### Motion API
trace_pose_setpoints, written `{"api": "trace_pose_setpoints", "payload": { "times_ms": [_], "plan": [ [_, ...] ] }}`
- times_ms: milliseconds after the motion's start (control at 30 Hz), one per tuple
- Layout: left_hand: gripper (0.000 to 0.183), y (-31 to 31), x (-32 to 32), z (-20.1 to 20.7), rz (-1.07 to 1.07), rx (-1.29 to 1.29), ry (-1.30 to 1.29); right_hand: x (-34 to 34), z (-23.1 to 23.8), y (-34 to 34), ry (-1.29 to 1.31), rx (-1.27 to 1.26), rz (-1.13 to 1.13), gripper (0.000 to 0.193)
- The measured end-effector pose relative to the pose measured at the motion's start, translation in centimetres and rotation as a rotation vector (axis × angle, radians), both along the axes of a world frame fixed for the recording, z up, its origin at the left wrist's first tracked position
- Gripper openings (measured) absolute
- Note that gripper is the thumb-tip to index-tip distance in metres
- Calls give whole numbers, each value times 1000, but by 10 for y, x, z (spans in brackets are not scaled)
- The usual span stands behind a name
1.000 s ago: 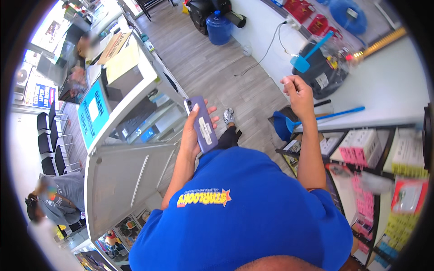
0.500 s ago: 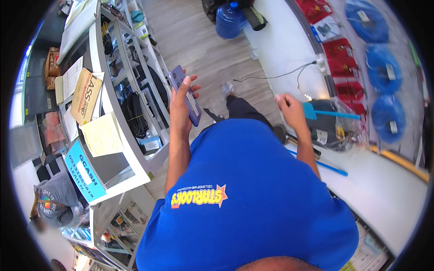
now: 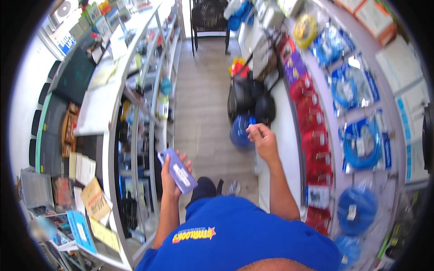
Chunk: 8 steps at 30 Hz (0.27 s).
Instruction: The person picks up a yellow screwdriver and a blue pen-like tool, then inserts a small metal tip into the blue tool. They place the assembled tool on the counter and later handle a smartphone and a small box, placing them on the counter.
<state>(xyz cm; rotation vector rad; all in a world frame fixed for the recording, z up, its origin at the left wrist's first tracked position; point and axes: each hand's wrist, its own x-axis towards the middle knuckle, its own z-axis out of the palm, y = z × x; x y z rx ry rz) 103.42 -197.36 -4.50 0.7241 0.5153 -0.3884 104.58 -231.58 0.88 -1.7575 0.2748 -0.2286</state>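
A purple smartphone (image 3: 181,173) lies tilted in my left hand (image 3: 169,181), with the thumb along one side and the fingers around the other. Its side facing up carries pale lettering. My right hand (image 3: 265,142) is raised further ahead on the right, its fingers curled and pinched together. Whatever may be between those fingertips is too small to make out. Just beyond that hand, a blue water jug (image 3: 239,133) stands on the floor, partly covered by the fingers in this view.
Along my left runs a glass display counter (image 3: 110,156) with papers and cardboard on top. On the right are a white ledge (image 3: 281,180) and a wall hung with red packets (image 3: 315,143) and blue coiled hoses (image 3: 361,144). A black bag (image 3: 246,97) and a chair (image 3: 209,18) stand ahead.
My view has swung up along the aisle, bringing the bag and chair into sight. My right hand has moved forward, near the jug. The smartphone stays in my left hand.
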Motion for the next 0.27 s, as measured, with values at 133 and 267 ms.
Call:
{"api": "trace_pose_setpoints", "payload": {
  "times_ms": [133,267],
  "plan": [
    [62,-27,78,-7,18,41,-58,137,25,-14,-220,-138,-2,13],
    [69,-33,194,-55,-41,145,-79,280,24,-54,-178,-113,53,17]
  ]
}}
